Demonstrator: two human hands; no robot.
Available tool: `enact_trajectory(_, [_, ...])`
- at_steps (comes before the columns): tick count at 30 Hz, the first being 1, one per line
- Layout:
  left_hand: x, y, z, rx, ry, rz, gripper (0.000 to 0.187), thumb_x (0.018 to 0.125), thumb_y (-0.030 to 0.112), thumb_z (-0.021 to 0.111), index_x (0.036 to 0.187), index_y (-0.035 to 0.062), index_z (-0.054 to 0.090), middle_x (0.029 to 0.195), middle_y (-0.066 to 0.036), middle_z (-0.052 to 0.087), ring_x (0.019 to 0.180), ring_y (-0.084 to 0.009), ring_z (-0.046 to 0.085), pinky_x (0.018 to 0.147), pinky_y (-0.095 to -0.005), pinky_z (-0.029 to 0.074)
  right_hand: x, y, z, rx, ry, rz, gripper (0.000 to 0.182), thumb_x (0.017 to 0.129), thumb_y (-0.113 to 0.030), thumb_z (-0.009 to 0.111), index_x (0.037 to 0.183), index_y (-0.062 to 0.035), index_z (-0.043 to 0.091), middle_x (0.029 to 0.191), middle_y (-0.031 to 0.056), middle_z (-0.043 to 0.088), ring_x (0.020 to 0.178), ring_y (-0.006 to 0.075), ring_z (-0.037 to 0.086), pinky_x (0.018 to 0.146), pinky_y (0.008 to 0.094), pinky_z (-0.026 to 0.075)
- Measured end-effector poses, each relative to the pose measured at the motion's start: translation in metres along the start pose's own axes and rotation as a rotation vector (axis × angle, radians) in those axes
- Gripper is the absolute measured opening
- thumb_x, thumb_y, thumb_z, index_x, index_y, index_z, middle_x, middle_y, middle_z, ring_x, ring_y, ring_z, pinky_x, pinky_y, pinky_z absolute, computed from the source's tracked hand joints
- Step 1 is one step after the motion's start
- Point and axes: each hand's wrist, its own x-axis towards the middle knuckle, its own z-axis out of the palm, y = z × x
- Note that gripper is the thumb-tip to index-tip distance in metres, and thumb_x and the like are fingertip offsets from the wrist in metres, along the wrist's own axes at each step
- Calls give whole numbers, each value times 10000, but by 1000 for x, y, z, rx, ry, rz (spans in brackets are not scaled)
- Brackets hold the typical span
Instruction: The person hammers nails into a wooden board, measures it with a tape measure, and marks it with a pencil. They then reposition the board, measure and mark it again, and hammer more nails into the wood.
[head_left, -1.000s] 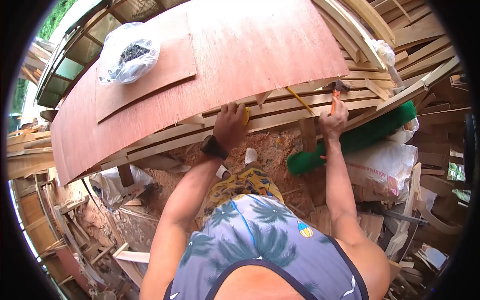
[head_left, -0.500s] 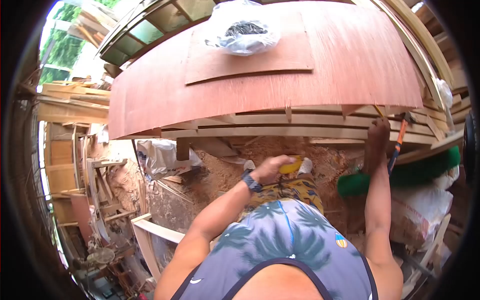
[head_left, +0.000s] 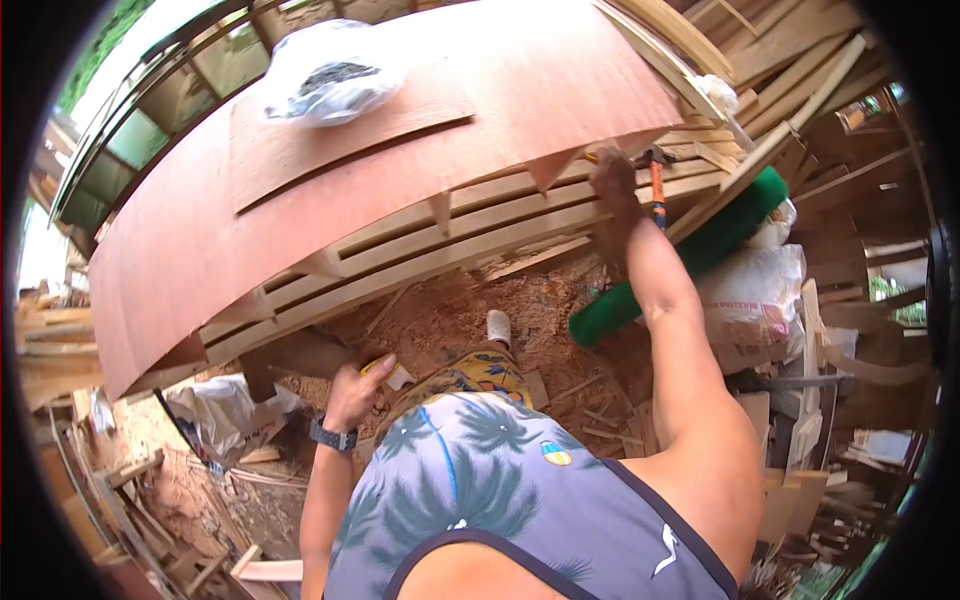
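Note:
My left hand [head_left: 352, 395], with a dark watch on the wrist, is closed around a yellow tape measure [head_left: 398, 377] beside my patterned shorts. At the right end of the reddish plywood sheet [head_left: 560, 90], my right hand [head_left: 615, 185] is closed, fingertips up at the sheet's front edge. A thin yellow pencil-like stick [head_left: 592, 157] pokes from its fingers, mostly hidden. Just right of that hand, a hammer [head_left: 657, 190] with an orange and black handle rests against the wooden slats [head_left: 480, 222] under the sheet.
A smaller board [head_left: 300, 165] on the sheet bears a plastic bag [head_left: 335, 80] of dark small pieces. A green roll [head_left: 690, 255] and a white sack [head_left: 755, 300] are at the right. Another sack [head_left: 230, 410] lies left on the sawdust-covered ground. Timber [head_left: 800, 80] is stacked behind.
The view has swung to the right and tilted. My left hand, with the tape measure, has moved left, away from between the feet. My right hand stays at the sheet's right end.

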Motion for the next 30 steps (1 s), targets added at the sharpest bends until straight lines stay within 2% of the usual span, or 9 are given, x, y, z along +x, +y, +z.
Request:
enact_trajectory(4, [0,16,-19,34,60,-251,516,913,466,716,1027,-37,716,797,-50,671,745,-167,588,692,-351,494,1,9,16,59,-19,15,163,801,-70,541,902,-80,669,953,205,666,914,397,655,821,535,535])
enact_trajectory(12, [29,3,-11,-26,-20,148,460,939,412,714,1207,38,702,811,-6,688,639,-106,572,555,-296,439,-8,31,14,-17,65,-176,221,859,-185,574,962,2,631,928,230,662,849,432,661,748,522,532])
enact_trajectory(15, [14,26,-21,350,-114,-177,450,953,409,686,1280,100,694,775,-41,683,605,-100,546,528,-318,433,-8,99,88,98,-138,119,197,909,-187,552,941,-11,635,919,207,666,842,392,645,731,485,522])
enact_trajectory(19, [11,10,-12,143,12,324,462,909,447,708,1036,3,721,860,-133,731,745,-245,659,683,-395,524,-65,12,14,330,86,132,195,925,-186,553,955,-26,661,954,227,675,917,383,651,802,479,536])
enact_trajectory(20, [17,-1,-10,106,72,422,465,894,444,724,1003,-8,713,885,-170,734,795,-275,683,724,-409,537,-79,61,76,-246,-153,-188,244,936,-214,555,1038,-43,696,968,201,700,828,335,658,728,451,540])
enact_trajectory(22, [8,14,-11,133,119,308,466,877,425,742,1025,-15,698,923,-202,723,857,-308,691,772,-418,540,-139,-62,31,696,-322,-174,290,856,-110,572,1095,-32,715,905,75,689,685,119,570,599,289,455])
enact_trajectory(23, [3,19,-12,179,88,206,474,860,407,760,1046,-22,684,962,-234,713,919,-341,698,821,-427,543,-158,-173,-48,1239,-674,436,308,811,-102,614,1092,-32,720,903,33,666,676,86,506,588,252,407])
enact_trajectory(24, [5,15,-10,176,100,199,474,860,407,760,1046,-22,684,962,-234,713,919,-341,698,821,-427,543,-172,-234,-87,1538,-853,449,322,765,-54,681,1087,-56,691,884,14,667,715,109,553,575,274,418])
enact_trajectory(30, [0,2,-33,367,182,502,589,837,307,774,1227,-64,535,1068,-311,671,1037,-482,637,873,-496,524,-199,-357,-107,1781,-1189,291,258,802,-39,663,1058,-10,660,808,9,634,630,84,524,556,244,390])
